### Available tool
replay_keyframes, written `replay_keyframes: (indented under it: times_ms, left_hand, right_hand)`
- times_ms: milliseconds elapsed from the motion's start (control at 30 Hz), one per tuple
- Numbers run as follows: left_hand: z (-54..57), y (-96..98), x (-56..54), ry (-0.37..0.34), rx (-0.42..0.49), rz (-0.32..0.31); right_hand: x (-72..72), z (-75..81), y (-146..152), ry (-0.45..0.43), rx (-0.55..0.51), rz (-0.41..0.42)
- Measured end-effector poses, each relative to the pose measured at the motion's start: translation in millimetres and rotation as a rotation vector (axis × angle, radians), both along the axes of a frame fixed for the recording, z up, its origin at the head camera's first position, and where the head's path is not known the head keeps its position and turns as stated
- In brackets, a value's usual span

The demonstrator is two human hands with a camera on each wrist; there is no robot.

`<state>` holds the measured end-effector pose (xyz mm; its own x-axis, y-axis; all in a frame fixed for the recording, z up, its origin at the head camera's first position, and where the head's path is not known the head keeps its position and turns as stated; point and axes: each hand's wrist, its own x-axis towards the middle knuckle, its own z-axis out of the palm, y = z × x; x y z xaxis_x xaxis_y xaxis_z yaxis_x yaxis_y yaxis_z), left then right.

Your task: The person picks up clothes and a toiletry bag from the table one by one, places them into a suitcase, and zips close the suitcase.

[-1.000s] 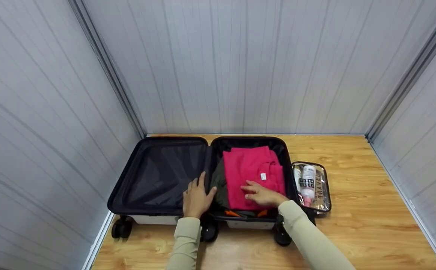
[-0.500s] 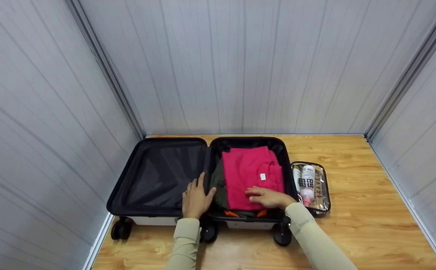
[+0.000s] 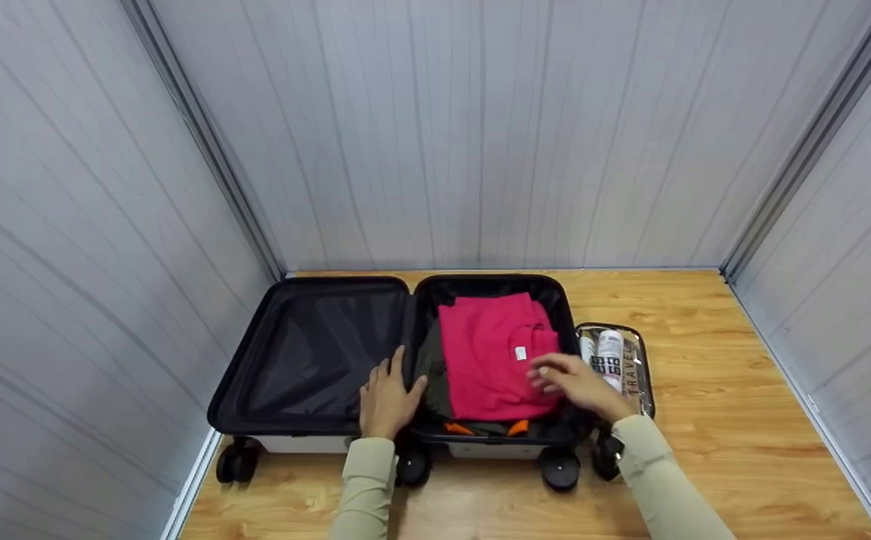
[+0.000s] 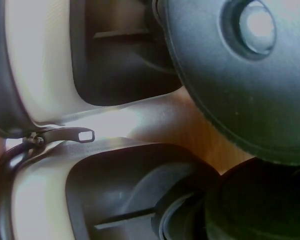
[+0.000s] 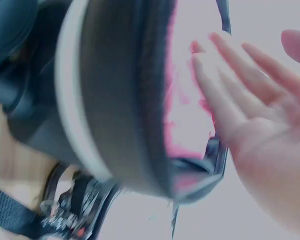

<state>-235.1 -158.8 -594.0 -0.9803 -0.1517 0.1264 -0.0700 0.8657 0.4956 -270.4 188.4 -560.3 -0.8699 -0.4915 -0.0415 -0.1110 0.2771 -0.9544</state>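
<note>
An open suitcase [image 3: 214, 412] lies spread on the floor, its two dark-lined halves side by side. In its right half is a folded pink garment [image 3: 480, 360] with a white label, on top of dark green clothing [image 3: 433, 375]; orange bits show at the front. My left hand [image 3: 388, 401] rests at the seam between the halves, fingers extended. Above the pink garment's right side, my right hand [image 3: 574, 381] hovers with loosely bent fingers and holds nothing. The right wrist view shows that hand [image 5: 260, 110] beside the suitcase rim, its fingers spread.
A clear pouch [image 3: 649, 375] marked TRAVEL stands against the suitcase's right side, with white bottles [image 3: 610, 346] inside. Black wheels [image 3: 560, 469] stick out at the front. Light panel walls [image 3: 450, 135] enclose the wooden floor [image 3: 735, 420]. A zipper pull [image 4: 67, 135] hangs between the two shells.
My right hand has lifted off the pink garment and moved right, now partly covering the pouch. The left hand keeps its place at the seam.
</note>
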Motion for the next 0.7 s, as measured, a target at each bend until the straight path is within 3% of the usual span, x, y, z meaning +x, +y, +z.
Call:
replay_keyframes:
  times_ms: [100,200,267,333,400,500,700]
  left_hand:
    - [0.1,-0.1,-0.5,-0.006,0.009,-0.005]
    - [0.4,-0.1,-1.0,-0.013,0.017,-0.004]
    - [-0.1,-0.9,-1.6,-0.016,0.013,-0.002]
    - [0.1,-1.5,-1.9,-0.018,0.008,0.0]
    - [-0.2,-2.2,-1.7,-0.02,0.002,0.002]
    - [-0.2,-3.1,-0.7,-0.021,-0.001,0.003]
    - [-0.5,-3.9,-0.2,-0.008,-0.006,-0.002]
  right_hand:
    - [-2.9,-1.4,16,0.006,-0.144,-0.222]
    - [-6.5,-3.2,31,0.045,-0.216,-0.463]
    - [-7.9,-6.5,41,0.077,-0.176,-0.599]
    - [-8.4,-12.7,51,0.103,-0.043,-0.695]
    - [-7.5,-21.9,59,0.123,0.12,-0.733]
    - [-3.5,-39.2,67,0.129,0.364,-0.702]
    - [-0.5,-62.2,71,0.114,0.542,-0.633]
